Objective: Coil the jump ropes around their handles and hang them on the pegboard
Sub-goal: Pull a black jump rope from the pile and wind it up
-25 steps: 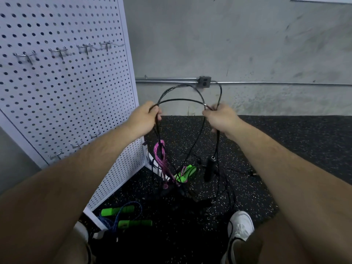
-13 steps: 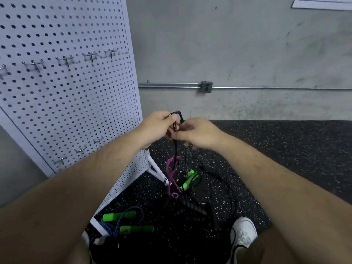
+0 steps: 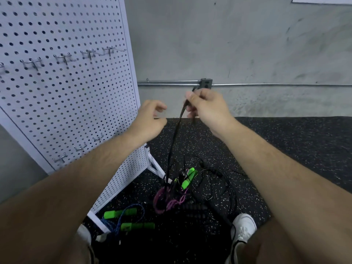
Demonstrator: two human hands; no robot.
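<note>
Black jump rope (image 3: 175,138) pinched by right hand (image 3: 207,109).

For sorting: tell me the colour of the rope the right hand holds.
The rope is black; head view shows it best.

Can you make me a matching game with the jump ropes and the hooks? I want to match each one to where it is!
Things:
1. black rope
2. pink rope
3. blue rope
4. hooks

Where or how:
A. lying by the foot of the pegboard
B. lifted up high, hanging down to the mat
C. bare, nothing hung on them
D. heaped on the mat in the middle

Right pairs: 1-B, 2-D, 3-A, 4-C.
</note>
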